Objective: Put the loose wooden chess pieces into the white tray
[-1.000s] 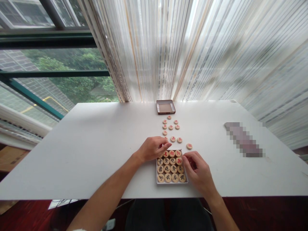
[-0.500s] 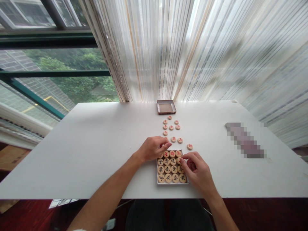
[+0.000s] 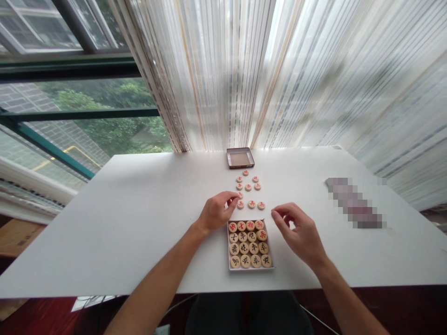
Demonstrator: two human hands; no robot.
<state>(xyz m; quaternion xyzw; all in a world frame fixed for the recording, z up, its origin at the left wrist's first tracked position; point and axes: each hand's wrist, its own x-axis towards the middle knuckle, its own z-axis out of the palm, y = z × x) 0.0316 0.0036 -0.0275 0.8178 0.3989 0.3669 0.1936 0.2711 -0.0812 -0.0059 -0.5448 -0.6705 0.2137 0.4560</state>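
Note:
A shallow white box (image 3: 229, 246) holds round wooden xiangqi pieces (image 3: 252, 236) in neat rows, red characters in the upper rows and black in the lower ones. Several loose pieces (image 3: 247, 187) lie on the table above it, below a small brown-rimmed lid (image 3: 240, 157). My left hand (image 3: 216, 213) is curled just left of the lowest loose pieces, its fingertips close to one (image 3: 240, 204); whether it holds anything is hidden. My right hand (image 3: 296, 228) hovers right of the box with its fingers apart, showing no piece.
The pieces rest on a white table (image 3: 139, 232) with a straight front edge below the box. A pixelated, blurred object (image 3: 354, 202) lies at the right. Striped sheer curtains hang behind the table, and a window stands at the left.
Both hands have lifted off the box and moved apart, the right one rightward. The loose piece right of the box no longer shows near my right fingertips.

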